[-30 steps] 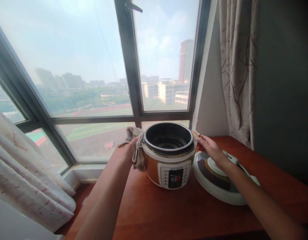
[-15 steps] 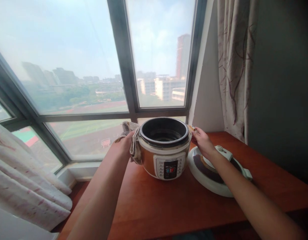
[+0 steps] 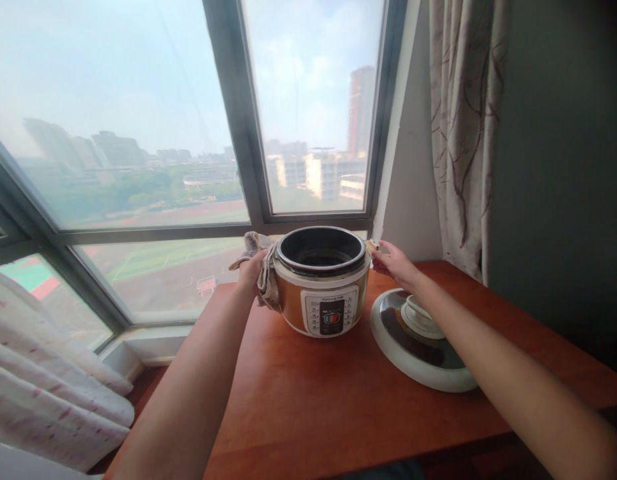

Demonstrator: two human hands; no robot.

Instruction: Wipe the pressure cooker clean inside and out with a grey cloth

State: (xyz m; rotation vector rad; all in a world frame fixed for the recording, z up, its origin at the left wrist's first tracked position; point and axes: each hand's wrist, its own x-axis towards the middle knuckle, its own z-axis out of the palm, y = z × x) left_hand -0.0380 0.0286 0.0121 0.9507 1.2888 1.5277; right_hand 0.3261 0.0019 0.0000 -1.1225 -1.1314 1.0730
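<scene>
An electric pressure cooker (image 3: pixel 294 303) with a brown body and a front control panel stands upright on the wooden table, its top uncovered. The dark inner pot (image 3: pixel 321 247) shows inside. My left hand (image 3: pixel 251 270) is closed on a grey-brown cloth (image 3: pixel 268 283) at the cooker's left side; its fingertips are hidden. My right hand (image 3: pixel 394 261) has its fingers closed at the cooker's right side, where a small cream-coloured piece shows by the fingertips. The round lid (image 3: pixel 395 350) lies on the table right of the cooker, partly hidden by my right forearm.
The red-brown table (image 3: pixel 293 407) extends in front of and right of the cooker. Behind it are large windows with a grey frame (image 3: pixel 233 100). A patterned curtain (image 3: pixel 461 133) hangs at the right, another curtain (image 3: pixel 53 380) at the left.
The cooker has moved away from me toward the window, both hands going with it. The gap between cooker and lid has widened, and more of the lid's near side shows. The view has shifted slightly.
</scene>
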